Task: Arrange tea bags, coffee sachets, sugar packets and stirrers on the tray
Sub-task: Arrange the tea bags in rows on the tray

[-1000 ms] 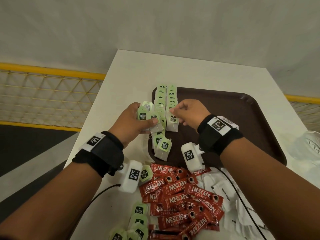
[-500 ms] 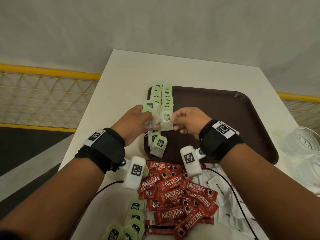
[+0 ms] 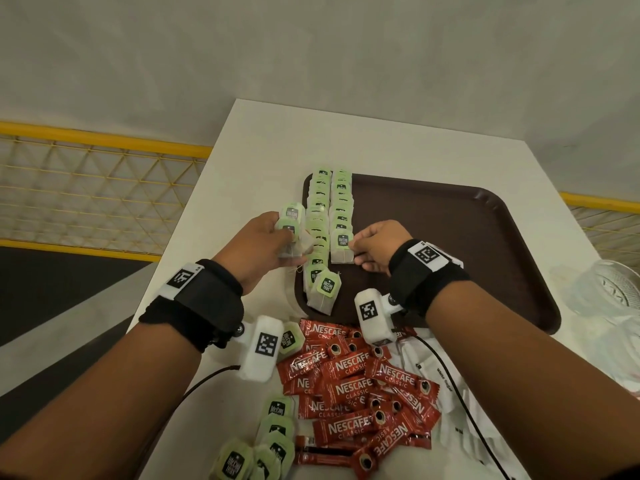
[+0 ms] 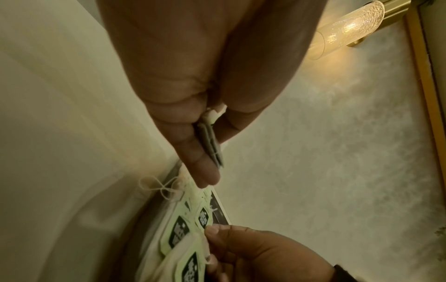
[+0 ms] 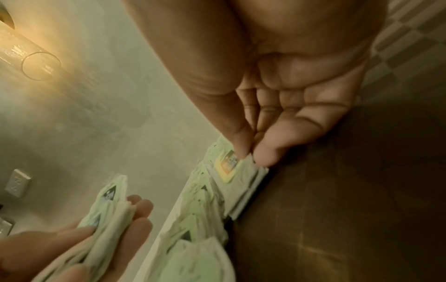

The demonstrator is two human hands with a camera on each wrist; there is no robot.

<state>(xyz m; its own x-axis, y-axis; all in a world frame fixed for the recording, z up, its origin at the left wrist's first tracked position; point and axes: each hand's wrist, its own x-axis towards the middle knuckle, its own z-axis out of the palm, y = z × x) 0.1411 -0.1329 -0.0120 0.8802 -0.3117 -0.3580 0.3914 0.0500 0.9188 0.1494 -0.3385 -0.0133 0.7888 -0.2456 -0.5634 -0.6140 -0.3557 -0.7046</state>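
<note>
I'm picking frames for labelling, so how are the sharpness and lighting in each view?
Head view: evenly lit, coffee sachets print readable, straight edges bowed by the wide lens. Left wrist: warm cast, wall lamp glaring, tea bags soft. Right wrist: blurriest, lamp glare at upper left, the tray dim brown.

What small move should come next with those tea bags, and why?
Probably the right hand lets go of the tea bag it pinches at the near end of the right row, then takes another from the left hand, which holds a bunch.
</note>
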